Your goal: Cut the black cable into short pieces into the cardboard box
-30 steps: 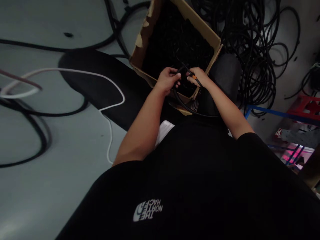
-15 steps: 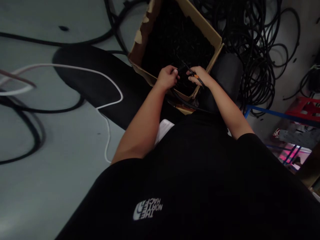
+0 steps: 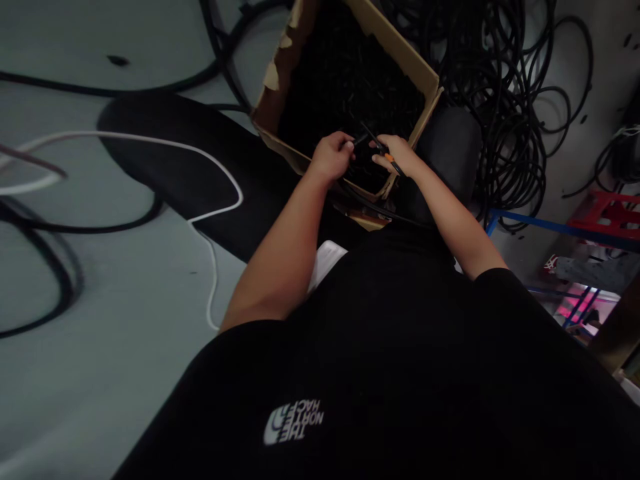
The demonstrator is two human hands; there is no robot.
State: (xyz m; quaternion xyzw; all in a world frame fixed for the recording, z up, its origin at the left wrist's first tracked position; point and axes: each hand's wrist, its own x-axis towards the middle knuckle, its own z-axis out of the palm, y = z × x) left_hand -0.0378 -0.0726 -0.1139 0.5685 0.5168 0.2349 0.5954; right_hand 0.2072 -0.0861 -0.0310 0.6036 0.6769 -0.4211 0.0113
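Over the near corner of a cardboard box (image 3: 425, 70), my left hand (image 3: 333, 157) is closed with its thumb and fingers pinched on a black cable (image 3: 359, 141). To its right, my right hand (image 3: 397, 152) grips a slim black-and-orange cutting tool (image 3: 389, 158), which looks like scissors. Its dark blade points up and left over the box, close to the cable end. Short black pieces (image 3: 350, 73) fill the box in a dark heap. The exact contact between blade and cable is too dark to make out.
A large tangle of black cable (image 3: 505, 133) lies on the floor to the right of the box. Thick black cable (image 3: 125, 90) and a white cord (image 3: 200, 152) run along the left. A red stool (image 3: 607, 212) and a blue frame (image 3: 550, 229) stand at right.
The whole view has shifted slightly. My right hand's tool has tilted a little, its blade now appearing shorter and lower. Both hands stay over the box's near corner.
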